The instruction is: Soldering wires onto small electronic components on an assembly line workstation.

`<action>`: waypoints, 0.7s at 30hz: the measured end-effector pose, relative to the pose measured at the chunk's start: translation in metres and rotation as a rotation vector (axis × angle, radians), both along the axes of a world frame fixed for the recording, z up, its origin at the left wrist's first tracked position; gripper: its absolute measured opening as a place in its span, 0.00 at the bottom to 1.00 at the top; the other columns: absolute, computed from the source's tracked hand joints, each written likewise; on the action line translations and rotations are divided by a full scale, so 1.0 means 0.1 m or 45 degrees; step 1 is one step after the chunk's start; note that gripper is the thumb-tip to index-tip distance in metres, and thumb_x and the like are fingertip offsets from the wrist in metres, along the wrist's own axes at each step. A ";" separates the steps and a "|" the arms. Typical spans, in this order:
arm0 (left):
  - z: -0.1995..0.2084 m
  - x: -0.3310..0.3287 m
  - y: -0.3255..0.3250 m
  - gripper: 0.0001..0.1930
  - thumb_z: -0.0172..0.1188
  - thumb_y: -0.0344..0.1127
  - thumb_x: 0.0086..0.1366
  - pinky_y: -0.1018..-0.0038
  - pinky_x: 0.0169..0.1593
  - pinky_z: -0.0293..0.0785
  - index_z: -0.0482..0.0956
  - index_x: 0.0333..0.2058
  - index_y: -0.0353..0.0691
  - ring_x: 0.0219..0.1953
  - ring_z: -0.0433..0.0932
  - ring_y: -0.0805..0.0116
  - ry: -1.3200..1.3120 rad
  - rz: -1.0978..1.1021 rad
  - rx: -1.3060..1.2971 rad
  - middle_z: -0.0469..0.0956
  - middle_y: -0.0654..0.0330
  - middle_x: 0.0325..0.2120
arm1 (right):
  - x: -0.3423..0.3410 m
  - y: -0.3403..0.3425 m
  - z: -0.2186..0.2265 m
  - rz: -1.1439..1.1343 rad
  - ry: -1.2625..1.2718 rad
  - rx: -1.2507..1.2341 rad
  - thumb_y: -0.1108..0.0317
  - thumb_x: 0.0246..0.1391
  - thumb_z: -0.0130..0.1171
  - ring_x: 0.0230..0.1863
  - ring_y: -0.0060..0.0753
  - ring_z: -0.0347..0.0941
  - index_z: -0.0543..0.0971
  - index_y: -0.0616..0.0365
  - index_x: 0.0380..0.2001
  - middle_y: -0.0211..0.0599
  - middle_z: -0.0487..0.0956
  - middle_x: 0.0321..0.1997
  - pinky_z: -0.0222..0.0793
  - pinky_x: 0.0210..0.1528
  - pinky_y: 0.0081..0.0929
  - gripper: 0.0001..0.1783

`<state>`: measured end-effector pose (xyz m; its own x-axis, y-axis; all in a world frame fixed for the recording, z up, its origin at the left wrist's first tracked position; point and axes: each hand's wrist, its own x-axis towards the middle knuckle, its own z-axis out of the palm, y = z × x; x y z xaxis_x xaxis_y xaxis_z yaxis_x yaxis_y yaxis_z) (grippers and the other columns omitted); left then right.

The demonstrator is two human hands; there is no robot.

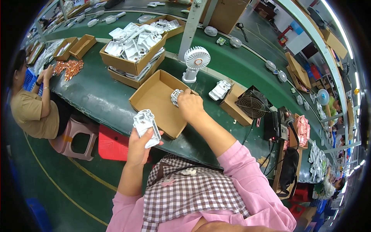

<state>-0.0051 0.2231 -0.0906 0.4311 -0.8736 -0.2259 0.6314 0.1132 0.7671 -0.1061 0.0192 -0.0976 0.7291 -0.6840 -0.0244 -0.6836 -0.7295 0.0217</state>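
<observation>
Head view shows both your hands at work over a green bench; your left hand is closed around a white plastic casing, its thumb laid across the lower part, and holds it up by the near left side of a shallow cardboard tray; your right hand reaches over the tray's right side, its fingers pinching a smaller white part; whether that part touches the tray floor, you cannot tell from this angle.

Beyond the tray's far corner a white handheld fan stands upright; to its right a small stack of white pieces lies on the bench, just beside a brown carton and a black fan with a round grille; further right sits a black unit with a lit red light.

Left of the fan, a carton heaped with white casings rests on another filled box; farther left, near a seated co-worker, a heap of small copper-coloured pieces is spread on the bench.
</observation>
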 end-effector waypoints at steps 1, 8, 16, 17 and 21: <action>-0.01 -0.02 0.00 0.21 0.58 0.31 0.65 0.67 0.32 0.83 0.64 0.55 0.35 0.40 0.81 0.59 -0.003 0.002 -0.017 0.75 0.55 0.41 | 0.02 -0.01 -0.02 -0.023 0.069 0.005 0.70 0.48 0.59 0.39 0.47 0.79 0.77 0.65 0.35 0.52 0.78 0.39 0.77 0.40 0.39 0.11; -0.09 -0.09 -0.03 0.21 0.56 0.29 0.66 0.68 0.32 0.83 0.63 0.56 0.36 0.40 0.81 0.61 0.027 -0.012 0.011 0.75 0.55 0.42 | 0.02 -0.09 0.04 0.046 0.150 0.125 0.57 0.45 0.60 0.42 0.46 0.79 0.81 0.63 0.37 0.49 0.79 0.42 0.76 0.42 0.39 0.21; -0.12 -0.07 -0.03 0.21 0.56 0.29 0.66 0.67 0.33 0.83 0.63 0.56 0.36 0.41 0.81 0.61 0.051 -0.007 -0.007 0.75 0.55 0.42 | 0.04 -0.03 0.14 0.095 0.344 0.223 0.50 0.40 0.62 0.47 0.45 0.77 0.82 0.62 0.37 0.44 0.82 0.38 0.74 0.44 0.38 0.27; -0.13 -0.07 -0.03 0.21 0.56 0.29 0.66 0.67 0.33 0.83 0.63 0.56 0.36 0.41 0.81 0.60 0.057 -0.009 -0.006 0.75 0.55 0.42 | 0.04 -0.02 0.13 0.100 0.335 0.211 0.49 0.40 0.63 0.49 0.43 0.76 0.83 0.60 0.38 0.42 0.82 0.40 0.72 0.46 0.37 0.27; -0.13 -0.03 -0.04 0.20 0.56 0.30 0.66 0.65 0.34 0.83 0.65 0.55 0.36 0.41 0.81 0.59 0.088 -0.052 -0.061 0.76 0.55 0.42 | 0.03 0.01 0.09 0.133 0.182 0.223 0.51 0.41 0.64 0.52 0.42 0.75 0.80 0.60 0.41 0.42 0.81 0.43 0.71 0.48 0.36 0.27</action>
